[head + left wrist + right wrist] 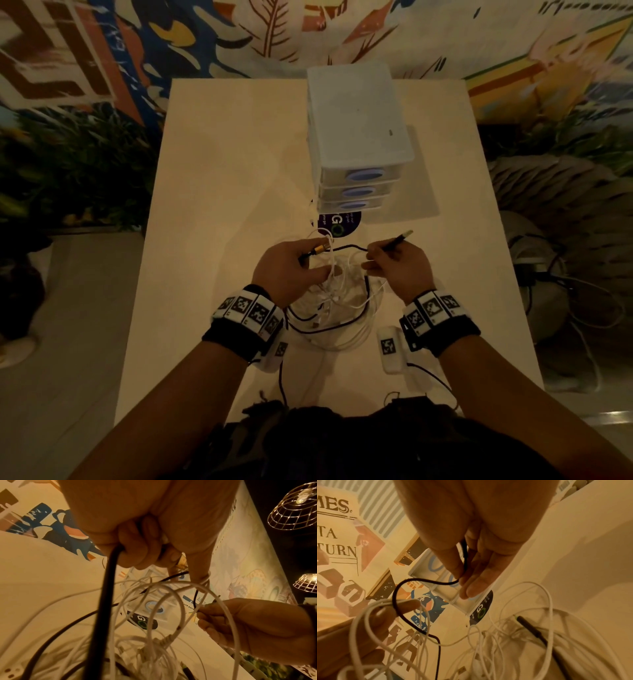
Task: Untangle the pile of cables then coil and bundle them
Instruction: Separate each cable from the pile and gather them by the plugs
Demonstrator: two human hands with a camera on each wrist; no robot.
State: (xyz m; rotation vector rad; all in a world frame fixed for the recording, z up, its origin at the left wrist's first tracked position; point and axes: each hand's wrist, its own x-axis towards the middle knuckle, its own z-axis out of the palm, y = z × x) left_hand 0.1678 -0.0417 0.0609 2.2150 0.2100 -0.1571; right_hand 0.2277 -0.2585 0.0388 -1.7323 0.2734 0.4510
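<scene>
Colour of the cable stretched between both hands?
Black cable, clearest in the right wrist view.

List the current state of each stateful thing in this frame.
left hand: grips the black cable near its gold plug.
right hand: pinches the black cable's other end.
black cable: lifted, strung between both hands, not coiled.
white cables: tangled pile on the table, some looped over the left hand.
drawer unit: drawers shut.

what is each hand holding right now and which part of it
Both hold the black cable. The left hand grips it near its gold connector end, white cables looped over its finger; the right hand pinches the other plug end.
</scene>
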